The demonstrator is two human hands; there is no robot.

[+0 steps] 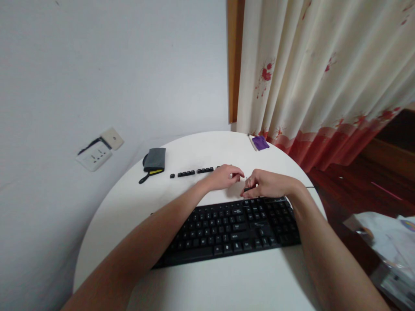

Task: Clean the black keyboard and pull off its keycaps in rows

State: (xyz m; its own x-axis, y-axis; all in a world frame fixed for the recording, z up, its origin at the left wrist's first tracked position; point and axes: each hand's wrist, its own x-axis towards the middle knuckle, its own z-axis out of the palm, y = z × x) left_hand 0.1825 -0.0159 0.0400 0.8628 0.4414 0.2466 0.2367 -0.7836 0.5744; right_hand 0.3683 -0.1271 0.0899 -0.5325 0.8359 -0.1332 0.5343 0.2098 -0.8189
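Observation:
A black keyboard (227,226) lies across the white table, its top row of keys partly off. Beyond it, loose black keycaps (186,173) stand in a line in small groups. My left hand (224,177) hovers over the right end of that line, fingers bent and apart, with nothing visible in them; it hides some of the keycaps. Just behind the keyboard's upper edge, my right hand (267,183) pinches a small black piece (247,189), which looks like a keycap. The fingers cover most of it.
A grey pouch (155,159) with a black loop lies at the table's left back. Toward the right back is a purple cloth (260,143). The round white table (201,287) meets a wall with a socket (94,156); a curtain (311,86) hangs at right, plastic bags (385,242) below.

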